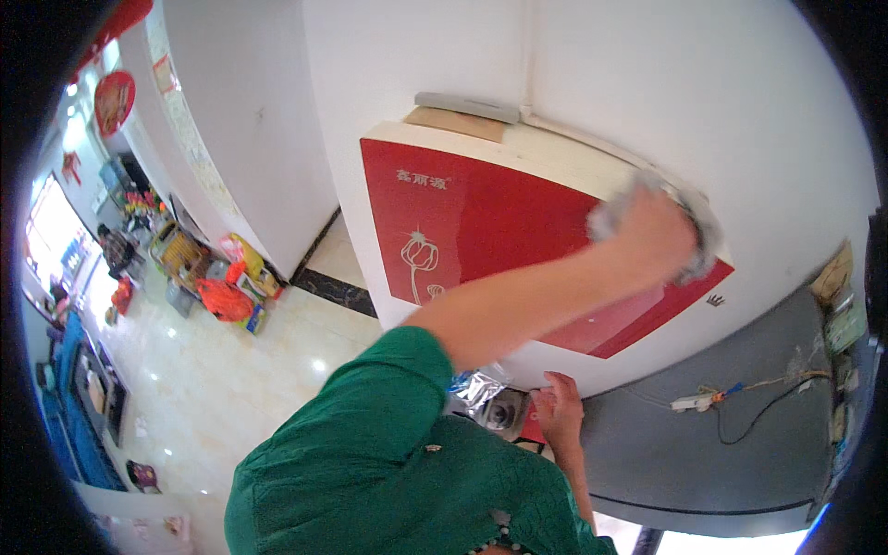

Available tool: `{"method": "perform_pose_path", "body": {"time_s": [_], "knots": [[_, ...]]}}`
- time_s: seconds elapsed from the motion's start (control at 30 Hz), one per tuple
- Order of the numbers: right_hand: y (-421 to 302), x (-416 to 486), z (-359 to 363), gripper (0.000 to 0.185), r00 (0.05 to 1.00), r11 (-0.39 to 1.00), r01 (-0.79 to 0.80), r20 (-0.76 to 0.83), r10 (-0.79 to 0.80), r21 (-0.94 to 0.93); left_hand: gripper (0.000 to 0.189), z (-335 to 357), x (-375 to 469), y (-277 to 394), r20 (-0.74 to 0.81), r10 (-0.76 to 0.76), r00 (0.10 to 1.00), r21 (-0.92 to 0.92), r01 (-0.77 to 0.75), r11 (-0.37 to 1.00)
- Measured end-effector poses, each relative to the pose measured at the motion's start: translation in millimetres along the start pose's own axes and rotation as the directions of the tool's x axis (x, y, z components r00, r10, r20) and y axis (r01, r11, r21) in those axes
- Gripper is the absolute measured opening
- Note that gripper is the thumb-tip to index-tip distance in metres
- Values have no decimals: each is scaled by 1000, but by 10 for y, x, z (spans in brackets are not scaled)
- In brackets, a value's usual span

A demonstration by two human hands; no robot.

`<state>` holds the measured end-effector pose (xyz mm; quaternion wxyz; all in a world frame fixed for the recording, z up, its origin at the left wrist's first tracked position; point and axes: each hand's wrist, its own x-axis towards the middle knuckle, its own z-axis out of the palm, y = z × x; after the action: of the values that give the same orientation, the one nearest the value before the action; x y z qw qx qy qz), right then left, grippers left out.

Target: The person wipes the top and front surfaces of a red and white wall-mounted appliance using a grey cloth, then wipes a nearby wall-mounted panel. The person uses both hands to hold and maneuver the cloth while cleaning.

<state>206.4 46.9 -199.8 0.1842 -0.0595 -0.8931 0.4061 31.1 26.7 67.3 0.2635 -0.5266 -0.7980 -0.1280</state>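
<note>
My left hand (pixel 655 222) is shut on a grey cloth (pixel 610 215), blurred, at the upper right corner of a white boxy appliance (pixel 555 163). Its red front panel (pixel 520 208) bears writing and a pale flower print. My left arm crosses in front of this panel. Lower down, my right hand (pixel 558 409) has its fingers slightly apart and shows nothing in its grasp. It is near the appliance's lower white edge, beside a round metal fitting (pixel 501 414) and crinkled silver foil (pixel 479 385). My torso hides part of what lies below.
A grey bar (pixel 466 107) and a brown flat piece (pixel 454 123) lie atop the appliance, against the wall. On the right, a dark grey surface (pixel 694 458) carries a white power strip (pixel 694 402) and cables. Bags (pixel 225 300) sit on the tiled floor (pixel 277 388) at left; a person (pixel 118 250) is farther back.
</note>
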Motion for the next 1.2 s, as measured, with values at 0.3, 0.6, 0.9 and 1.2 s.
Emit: {"method": "perform_pose_path", "body": {"time_s": [0.3,0.6,0.9,1.2], "knots": [[189,-403,-179,40,998,935,-67,-8,68,-348,21,264,51,-31,-182,300,937,-48,-313,949],[623,-892,-367,34,904,828,-412,-61,422,-380,70,-233,-1430,-1496,-547,171,819,258,-30,966],[451,-465,-209,40,973,957,-228,-23,228,-178,50,924,-850,-429,-377,253,891,286,-148,947],[571,-1145,-85,31,898,873,-436,-43,438,-219,35,2741,-1816,-36,503,744,439,-159,-799,579]]}}
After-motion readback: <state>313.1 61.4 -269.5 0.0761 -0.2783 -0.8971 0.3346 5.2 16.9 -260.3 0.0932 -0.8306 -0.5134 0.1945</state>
